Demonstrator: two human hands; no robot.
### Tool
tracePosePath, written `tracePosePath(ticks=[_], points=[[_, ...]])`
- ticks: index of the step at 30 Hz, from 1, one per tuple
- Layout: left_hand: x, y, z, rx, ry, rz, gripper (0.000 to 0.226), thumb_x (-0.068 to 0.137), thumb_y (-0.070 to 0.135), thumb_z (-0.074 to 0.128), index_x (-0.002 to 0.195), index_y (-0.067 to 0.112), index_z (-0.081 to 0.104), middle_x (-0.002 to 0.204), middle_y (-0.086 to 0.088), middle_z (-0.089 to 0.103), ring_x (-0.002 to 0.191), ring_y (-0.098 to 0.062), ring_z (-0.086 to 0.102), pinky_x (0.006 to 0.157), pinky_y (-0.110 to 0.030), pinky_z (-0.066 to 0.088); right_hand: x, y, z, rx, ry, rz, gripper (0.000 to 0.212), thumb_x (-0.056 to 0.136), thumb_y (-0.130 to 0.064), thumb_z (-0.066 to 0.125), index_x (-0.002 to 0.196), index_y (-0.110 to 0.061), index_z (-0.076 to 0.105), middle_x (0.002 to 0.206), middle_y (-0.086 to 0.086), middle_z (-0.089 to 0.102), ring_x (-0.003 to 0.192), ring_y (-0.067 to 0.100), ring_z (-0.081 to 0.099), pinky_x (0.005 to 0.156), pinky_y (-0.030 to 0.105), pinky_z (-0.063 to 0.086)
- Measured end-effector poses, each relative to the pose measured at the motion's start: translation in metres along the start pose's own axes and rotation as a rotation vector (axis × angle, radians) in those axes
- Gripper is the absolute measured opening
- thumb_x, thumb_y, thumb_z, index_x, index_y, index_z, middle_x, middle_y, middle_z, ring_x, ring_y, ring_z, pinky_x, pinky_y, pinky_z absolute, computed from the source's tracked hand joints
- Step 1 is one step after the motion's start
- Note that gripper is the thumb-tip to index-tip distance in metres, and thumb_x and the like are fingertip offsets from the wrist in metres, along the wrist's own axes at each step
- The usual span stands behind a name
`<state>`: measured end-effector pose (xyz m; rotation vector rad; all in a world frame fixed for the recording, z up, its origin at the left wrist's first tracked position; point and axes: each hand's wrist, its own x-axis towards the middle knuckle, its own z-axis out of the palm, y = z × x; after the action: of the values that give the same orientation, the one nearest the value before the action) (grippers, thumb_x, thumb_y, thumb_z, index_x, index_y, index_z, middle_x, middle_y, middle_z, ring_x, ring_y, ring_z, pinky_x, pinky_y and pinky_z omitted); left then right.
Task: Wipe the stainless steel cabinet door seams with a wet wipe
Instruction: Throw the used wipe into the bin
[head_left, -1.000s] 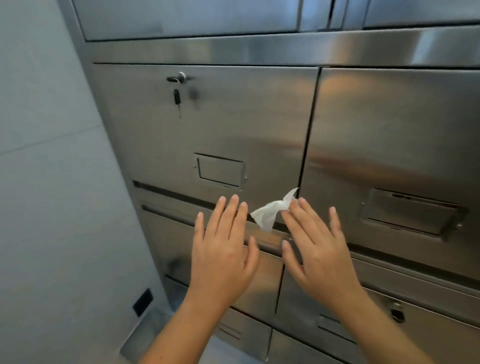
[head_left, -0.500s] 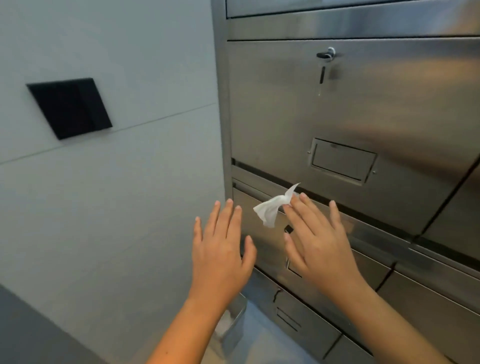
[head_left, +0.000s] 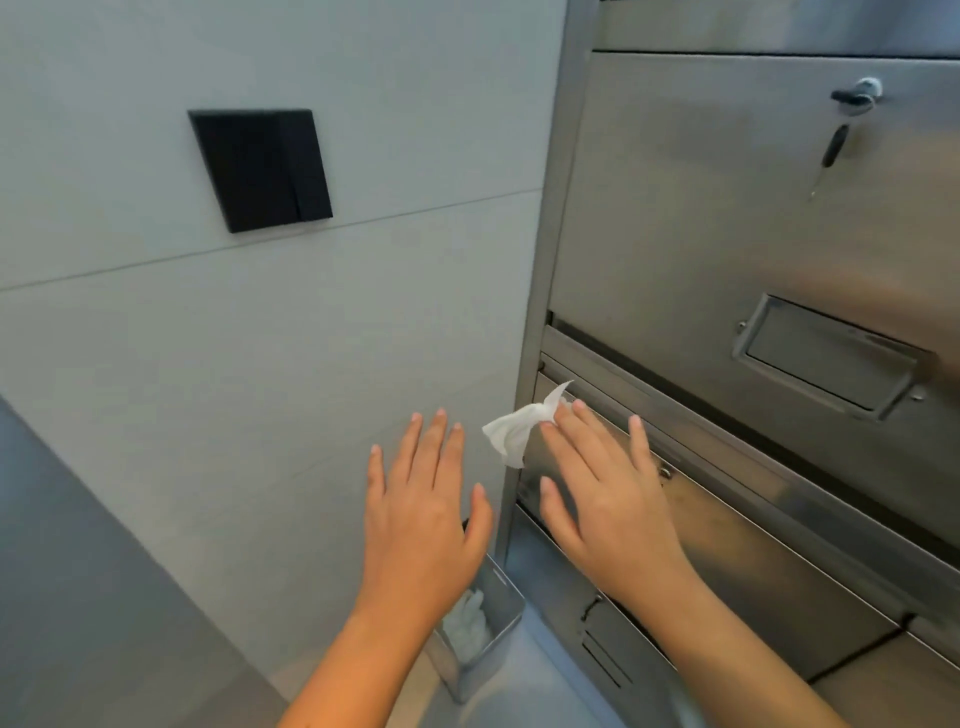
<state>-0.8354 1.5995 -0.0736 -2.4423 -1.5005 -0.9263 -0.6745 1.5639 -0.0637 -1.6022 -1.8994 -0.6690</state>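
The stainless steel cabinet (head_left: 701, 234) fills the right side. A dark horizontal seam (head_left: 613, 358) runs below its upper door, above a lower panel. My right hand (head_left: 608, 514) lies flat with straight fingers on that lower panel near the cabinet's left edge. A crumpled white wet wipe (head_left: 511, 431) is pinched at its index and middle fingertips and sticks out to the left, just below the seam. My left hand (head_left: 421, 509) hovers with spread fingers in front of the wall and holds nothing.
A black switch plate (head_left: 260, 169) is on the tiled wall at left. A key hangs in the upper door's lock (head_left: 857, 96), above a recessed handle (head_left: 826, 358). A small steel bin (head_left: 498, 618) holding white wipes stands below my left hand.
Both hands and the view have shifted left along the cabinet. The wipe went from the vertical seam between two doors to the cabinet's left edge, and my left hand now faces the wall.
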Motion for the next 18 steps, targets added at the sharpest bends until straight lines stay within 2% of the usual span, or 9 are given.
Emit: tracePosePath(ticks=[7,13,18], points=[[0.011,0.007,0.028,0.083,0.028,-0.122,0.053,0.079,0.028,0.037,0.115,-0.002,0.062,0.123,-0.018,0.059,0.116,-0.037,0.053,0.09,-0.064,0.036,0.014,0.032,0.038,0.102,-0.026,-0.085,0.044,0.084,-0.023,0.042,0.113,0.001,0.064,0.123,0.017,0.06,0.117,0.031,0.056,0.099,0.061,0.024],[0.035,0.028,0.058,0.152,0.03,-0.265,0.052,0.078,0.027,0.037,0.112,-0.002,0.063,0.121,-0.019,0.06,0.114,-0.037,0.056,0.088,-0.062,0.04,0.037,0.078,0.07,0.217,-0.107,-0.171,0.046,0.085,-0.024,0.04,0.115,0.001,0.064,0.124,0.016,0.06,0.117,0.031,0.056,0.099,0.06,0.027],[0.035,0.029,0.091,0.185,0.012,-0.372,0.05,0.08,0.027,0.039,0.115,-0.001,0.062,0.124,-0.018,0.058,0.117,-0.035,0.053,0.092,-0.06,0.039,0.045,0.101,0.114,0.321,-0.182,-0.248,0.046,0.084,-0.024,0.04,0.114,0.001,0.064,0.122,0.016,0.061,0.116,0.032,0.056,0.095,0.063,0.035]])
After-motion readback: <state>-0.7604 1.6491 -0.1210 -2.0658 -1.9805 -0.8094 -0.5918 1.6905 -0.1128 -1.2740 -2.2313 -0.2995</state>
